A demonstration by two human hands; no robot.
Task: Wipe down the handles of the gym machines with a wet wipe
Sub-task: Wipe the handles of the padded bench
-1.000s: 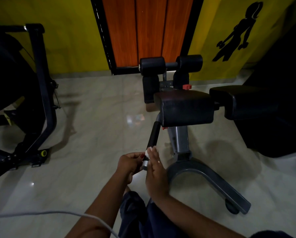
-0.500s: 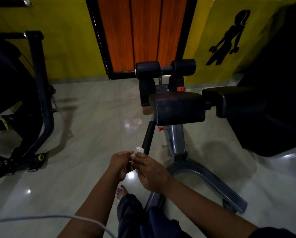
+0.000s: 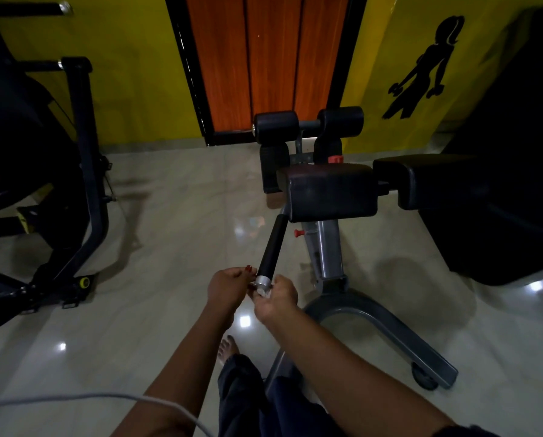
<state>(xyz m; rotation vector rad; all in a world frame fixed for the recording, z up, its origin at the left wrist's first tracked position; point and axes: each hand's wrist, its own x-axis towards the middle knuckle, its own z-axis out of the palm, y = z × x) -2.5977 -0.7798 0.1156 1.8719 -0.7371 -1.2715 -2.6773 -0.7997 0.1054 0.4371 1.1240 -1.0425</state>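
Handle (image 3: 271,244) juts from under the pad (image 3: 330,190) toward the person, its silver cap (image 3: 260,280) between both hands. The right hand (image 3: 278,299) pinches the wipe (image 3: 261,291) against the cap. The left hand (image 3: 227,287) curls beside it; I cannot tell if it grips. Cap-wiping step, I'd say; next the wipe needs wrapping round the black grip.
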